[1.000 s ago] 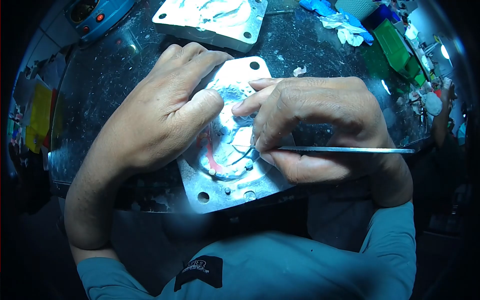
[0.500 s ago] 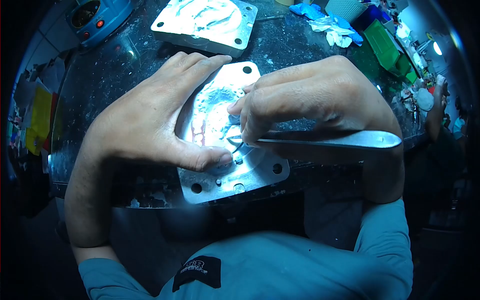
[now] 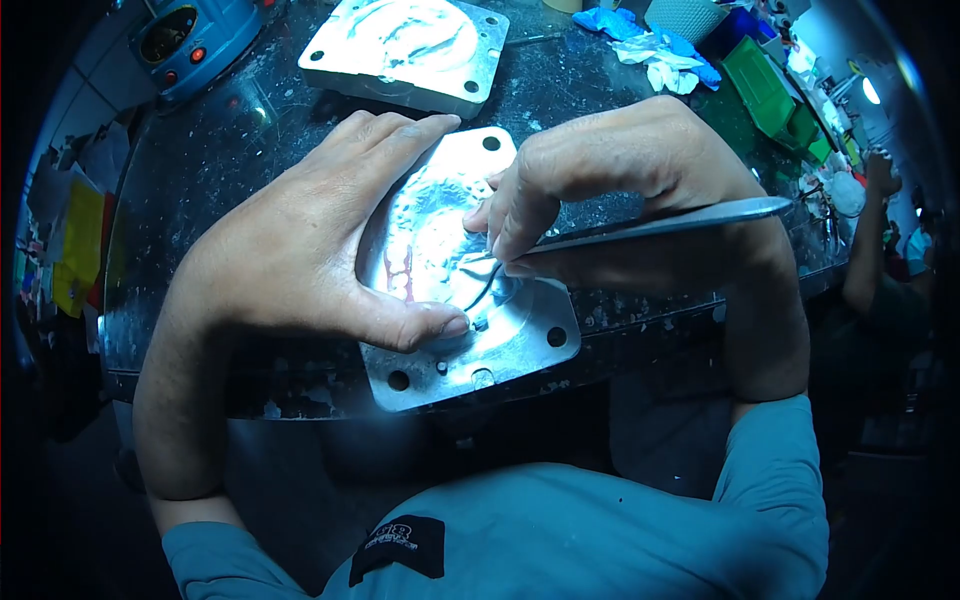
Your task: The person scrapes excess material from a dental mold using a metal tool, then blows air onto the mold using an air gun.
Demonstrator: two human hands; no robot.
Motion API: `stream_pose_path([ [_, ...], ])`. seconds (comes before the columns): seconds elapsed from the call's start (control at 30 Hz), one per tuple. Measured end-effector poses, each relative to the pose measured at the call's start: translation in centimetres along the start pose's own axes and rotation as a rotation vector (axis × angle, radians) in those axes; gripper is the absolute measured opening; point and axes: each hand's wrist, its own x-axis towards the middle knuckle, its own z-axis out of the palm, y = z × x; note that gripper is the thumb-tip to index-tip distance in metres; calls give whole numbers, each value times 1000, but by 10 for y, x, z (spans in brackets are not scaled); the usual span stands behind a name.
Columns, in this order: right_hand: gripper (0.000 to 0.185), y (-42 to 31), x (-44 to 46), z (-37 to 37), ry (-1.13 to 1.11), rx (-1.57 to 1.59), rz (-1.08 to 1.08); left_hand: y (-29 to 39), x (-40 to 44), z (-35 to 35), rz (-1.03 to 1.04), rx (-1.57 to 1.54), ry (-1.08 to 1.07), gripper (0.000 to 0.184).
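Out at the far left, a yellow sheet hangs beside the dark tabletop, and here's a blue device with red buttons standing at the back corner. Moving right, in comes the left hand, spread wide: its fingers stretch toward the far edge of a pale metal plate, the thumb reaching over the near side. How hard it presses, I can't tell.

Behind it sits a thick metal block, white stuff filling its top. A dark patch shows on the teal shirt below.

And centre stage, that plate, lying on the tabletop near its front edge, tilted slightly in view, brightly lit! It bears lumpy white material, with a pink strip along the left and a dark curved line nearer the right.

Now the right hand, thumb and fingers pinching a slim metal tool just above the white material; the broad end juts right, the thin end points left, contact unclear in the glare.

Beyond are crumpled blue and white gloves, a green box, and, far right, another person's arm, raised.
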Motion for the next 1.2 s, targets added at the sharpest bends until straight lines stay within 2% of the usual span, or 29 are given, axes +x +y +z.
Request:
stream_pose_path([
  [0.13,12,-4,0,0,-35,5,34,-1,-1,3,2,7,22,125],
  [0.37,15,-10,-3,10,50,-116,-68,17,-8,18,-58,125,113,114],
  [0.47,17,-14,-5,9,51,-164,-114,21,-10,23,-5,221,147,113],
  [0.7,20,-16,-9,11,54,-262,-166,28,-6,21,26,234,125,112],
  [1.13,25,-20,-12,9,0,-241,-119,33,-6,24,-34,257,118,106],
  [1.2,18,-12,-13,6,44,-158,-134,34,-6,23,-35,253,113,104],
])
